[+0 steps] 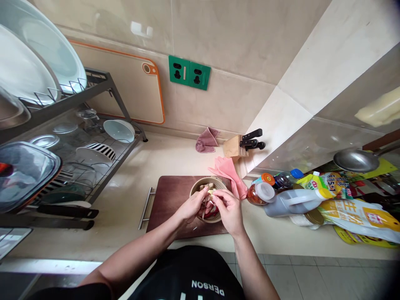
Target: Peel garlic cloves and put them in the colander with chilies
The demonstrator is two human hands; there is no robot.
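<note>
Your left hand [191,207] and right hand [230,209] meet at the fingertips, both pinched on a small pale piece, apparently a garlic clove [211,192]. It lies directly between them, to the right of your left fingers and to the left of your right ones, so neither hand is clearly nearer. Your fingers cover too much of it for you to read its long axis.

Directly below is a round beige basket [200,181], with more pale pieces and papery, reddish-white scraps inside; you have both hands over its opening.

The basket sits toward the right of your dark wooden cutting board [170,196], whose metal handle [146,209] is at the left end. The board lies flat on the cream countertop [175,154]. Just past its far right corner you have a pink rubber glove [230,173], with a knife block [231,147] beyond. Jars and bottles crowd the right; a dish rack [118,98] stands on your left, well apart from the basket.
</note>
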